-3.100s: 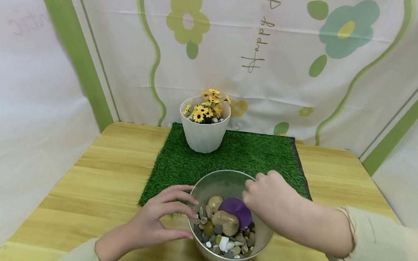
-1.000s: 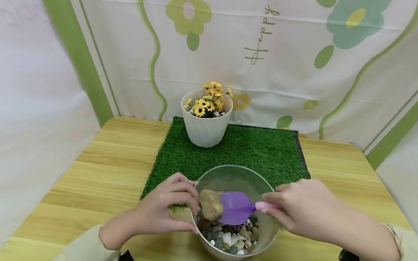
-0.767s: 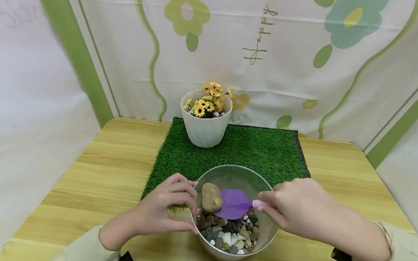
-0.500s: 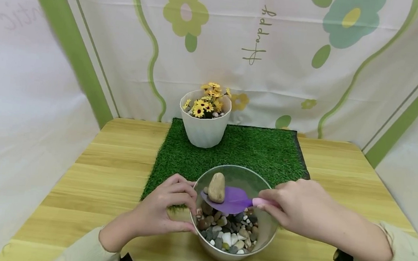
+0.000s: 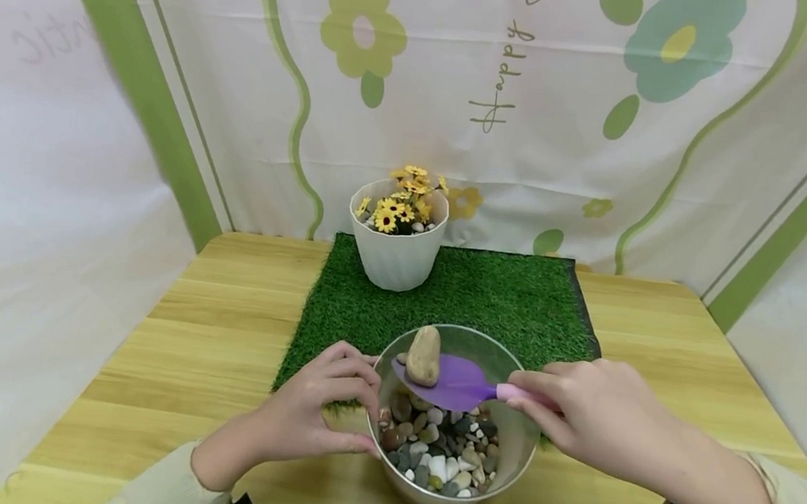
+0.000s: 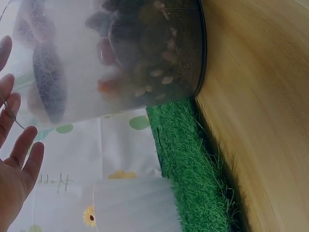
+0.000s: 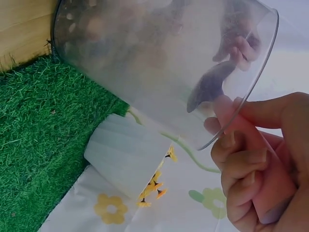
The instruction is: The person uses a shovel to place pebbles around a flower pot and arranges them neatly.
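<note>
My right hand [image 5: 577, 407] grips the pink handle [image 7: 260, 159] of a small purple trowel [image 5: 462, 389], its blade over the inside of a clear bucket [image 5: 519, 454]. A large tan stone [image 5: 425, 358] stands on end near the blade's tip, with a small pebble beside it. Below lie several mixed pebbles [image 5: 436, 469] in grey, white and brown. At the bucket's left side, my left hand [image 5: 321, 405] touches the outer wall near the rim, thumb and fingers spread. Through the cloudy wall in the right wrist view, the trowel blade [image 7: 210, 87] looks dark.
A white pot [image 5: 396, 259] with yellow flowers [image 5: 400, 204] and pebbles stands on a green turf mat [image 5: 508, 293] behind the bucket. The mat lies on a wooden table [image 5: 146, 390]. A flower-printed curtain [image 5: 554, 97] hangs along the table's back edge.
The trowel blade, earlier low among the stones, has risen toward the bucket's rim with the large stone. That stone has turned from lying to standing on end. The left hand stays at the bucket's side.
</note>
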`<act>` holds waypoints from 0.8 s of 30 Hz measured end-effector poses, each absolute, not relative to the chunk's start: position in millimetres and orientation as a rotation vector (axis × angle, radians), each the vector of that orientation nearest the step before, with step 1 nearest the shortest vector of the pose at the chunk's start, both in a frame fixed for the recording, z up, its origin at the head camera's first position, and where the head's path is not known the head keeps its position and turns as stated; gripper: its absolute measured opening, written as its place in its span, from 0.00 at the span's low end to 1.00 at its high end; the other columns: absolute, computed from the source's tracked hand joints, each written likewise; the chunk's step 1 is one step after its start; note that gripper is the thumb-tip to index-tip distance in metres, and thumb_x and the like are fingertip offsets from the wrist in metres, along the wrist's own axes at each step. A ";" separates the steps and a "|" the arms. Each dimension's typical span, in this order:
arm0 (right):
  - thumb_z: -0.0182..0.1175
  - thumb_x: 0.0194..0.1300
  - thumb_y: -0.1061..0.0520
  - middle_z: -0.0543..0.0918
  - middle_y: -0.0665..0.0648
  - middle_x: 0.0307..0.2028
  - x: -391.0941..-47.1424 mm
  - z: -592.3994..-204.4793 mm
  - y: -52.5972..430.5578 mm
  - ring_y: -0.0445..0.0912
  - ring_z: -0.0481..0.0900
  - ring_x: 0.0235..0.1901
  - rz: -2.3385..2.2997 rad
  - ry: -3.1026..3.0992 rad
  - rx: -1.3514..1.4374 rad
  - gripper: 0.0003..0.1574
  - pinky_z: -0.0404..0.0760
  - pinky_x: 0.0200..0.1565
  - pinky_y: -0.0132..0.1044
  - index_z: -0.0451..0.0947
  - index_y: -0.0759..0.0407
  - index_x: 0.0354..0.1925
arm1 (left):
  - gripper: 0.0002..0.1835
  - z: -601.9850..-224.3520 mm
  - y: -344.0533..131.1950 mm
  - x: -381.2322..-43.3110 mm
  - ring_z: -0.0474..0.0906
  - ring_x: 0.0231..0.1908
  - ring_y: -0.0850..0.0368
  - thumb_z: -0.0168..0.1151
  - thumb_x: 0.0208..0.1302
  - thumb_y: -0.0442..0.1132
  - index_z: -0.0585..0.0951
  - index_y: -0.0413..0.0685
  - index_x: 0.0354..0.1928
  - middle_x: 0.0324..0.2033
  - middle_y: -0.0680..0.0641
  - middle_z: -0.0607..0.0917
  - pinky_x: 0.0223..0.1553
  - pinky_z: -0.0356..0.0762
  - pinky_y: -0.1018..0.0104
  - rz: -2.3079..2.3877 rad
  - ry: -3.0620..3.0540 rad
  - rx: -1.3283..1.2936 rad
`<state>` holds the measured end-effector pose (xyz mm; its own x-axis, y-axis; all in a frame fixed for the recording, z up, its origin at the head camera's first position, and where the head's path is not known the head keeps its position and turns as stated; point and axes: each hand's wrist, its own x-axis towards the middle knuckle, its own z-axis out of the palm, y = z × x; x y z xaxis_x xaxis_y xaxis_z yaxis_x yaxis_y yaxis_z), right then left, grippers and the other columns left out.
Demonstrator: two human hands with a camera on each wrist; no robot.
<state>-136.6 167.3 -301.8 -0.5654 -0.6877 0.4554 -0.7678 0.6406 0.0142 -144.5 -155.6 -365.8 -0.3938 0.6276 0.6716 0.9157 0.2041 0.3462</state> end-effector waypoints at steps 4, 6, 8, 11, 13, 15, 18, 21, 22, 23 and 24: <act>0.62 0.59 0.43 0.78 0.37 0.22 -137.0 -300.4 172.0 0.27 0.68 0.16 0.243 -2.453 1.091 0.08 0.60 0.12 0.23 0.84 0.41 0.36 | 0.15 -366.7 -155.3 -145.0 0.68 0.47 0.54 0.73 0.44 0.51 0.79 0.56 0.32 0.39 0.56 0.78 0.59 0.66 0.54 -1.026 -2.097 -1.446; 0.61 0.59 0.43 0.80 0.39 0.24 -137.9 -299.4 174.1 0.29 0.72 0.17 0.229 -2.463 1.063 0.10 0.62 0.12 0.24 0.84 0.41 0.37 | 0.15 -367.3 -155.4 -145.3 0.68 0.47 0.54 0.73 0.43 0.51 0.79 0.56 0.32 0.39 0.56 0.78 0.59 0.66 0.54 -1.034 -2.100 -1.446; 0.62 0.59 0.43 0.81 0.40 0.25 -139.1 -298.4 176.0 0.31 0.73 0.18 0.223 -2.464 1.054 0.10 0.64 0.13 0.24 0.84 0.41 0.38 | 0.15 -368.2 -155.6 -145.5 0.69 0.47 0.54 0.73 0.43 0.50 0.79 0.55 0.31 0.39 0.55 0.78 0.59 0.67 0.54 -1.039 -2.095 -1.453; 0.62 0.58 0.43 0.81 0.41 0.24 -141.0 -296.5 178.9 0.31 0.73 0.17 0.209 -2.457 1.049 0.12 0.64 0.13 0.24 0.85 0.42 0.38 | 0.15 -369.0 -155.7 -146.2 0.69 0.46 0.53 0.74 0.43 0.50 0.79 0.55 0.31 0.38 0.55 0.78 0.59 0.67 0.55 -1.047 -2.088 -1.459; 0.62 0.58 0.43 0.81 0.41 0.24 -142.3 -295.3 180.7 0.30 0.71 0.16 0.205 -2.449 1.048 0.12 0.63 0.12 0.24 0.85 0.43 0.38 | 0.15 -368.8 -155.6 -146.5 0.69 0.46 0.54 0.74 0.43 0.50 0.79 0.55 0.31 0.38 0.55 0.78 0.59 0.67 0.55 -1.039 -2.084 -1.460; 0.62 0.58 0.43 0.80 0.41 0.23 -143.6 -294.5 182.6 0.30 0.70 0.15 0.200 -2.449 1.041 0.12 0.62 0.12 0.24 0.85 0.43 0.39 | 0.15 -368.5 -155.9 -146.6 0.69 0.46 0.54 0.73 0.43 0.51 0.79 0.55 0.31 0.38 0.56 0.78 0.58 0.68 0.55 -1.026 -2.082 -1.456; 0.62 0.58 0.43 0.81 0.42 0.24 -146.1 -293.8 185.0 0.32 0.72 0.16 0.196 -2.436 1.034 0.13 0.64 0.12 0.25 0.85 0.44 0.39 | 0.16 -368.3 -156.7 -146.4 0.68 0.46 0.55 0.73 0.44 0.52 0.79 0.56 0.31 0.39 0.56 0.78 0.58 0.68 0.55 -1.010 -2.086 -1.449; 0.63 0.57 0.43 0.82 0.43 0.25 -149.1 -293.1 187.6 0.33 0.74 0.16 0.207 -2.423 1.020 0.14 0.65 0.12 0.26 0.85 0.47 0.39 | 0.16 -369.1 -157.1 -146.4 0.68 0.47 0.55 0.73 0.44 0.52 0.79 0.57 0.32 0.40 0.57 0.78 0.57 0.69 0.54 -1.011 -2.081 -1.453; 0.63 0.57 0.42 0.82 0.43 0.25 -150.3 -292.8 188.6 0.33 0.74 0.16 0.213 -2.422 1.014 0.15 0.66 0.13 0.26 0.85 0.47 0.38 | 0.15 -369.3 -156.9 -146.5 0.68 0.47 0.55 0.73 0.45 0.52 0.79 0.57 0.32 0.40 0.57 0.78 0.57 0.69 0.54 -1.020 -2.076 -1.458; 0.63 0.57 0.42 0.82 0.43 0.25 -151.6 -292.5 189.5 0.33 0.73 0.16 0.218 -2.425 1.005 0.15 0.66 0.13 0.26 0.85 0.47 0.38 | 0.15 -369.7 -156.7 -146.9 0.68 0.47 0.55 0.73 0.45 0.51 0.79 0.57 0.33 0.40 0.57 0.78 0.57 0.68 0.54 -1.029 -2.067 -1.466; 0.63 0.57 0.42 0.82 0.43 0.25 -153.1 -292.2 190.4 0.32 0.72 0.15 0.223 -2.432 0.995 0.15 0.66 0.12 0.26 0.85 0.48 0.39 | 0.15 -369.8 -156.3 -147.3 0.68 0.47 0.55 0.72 0.46 0.51 0.78 0.57 0.33 0.39 0.57 0.78 0.57 0.69 0.54 -1.039 -2.057 -1.474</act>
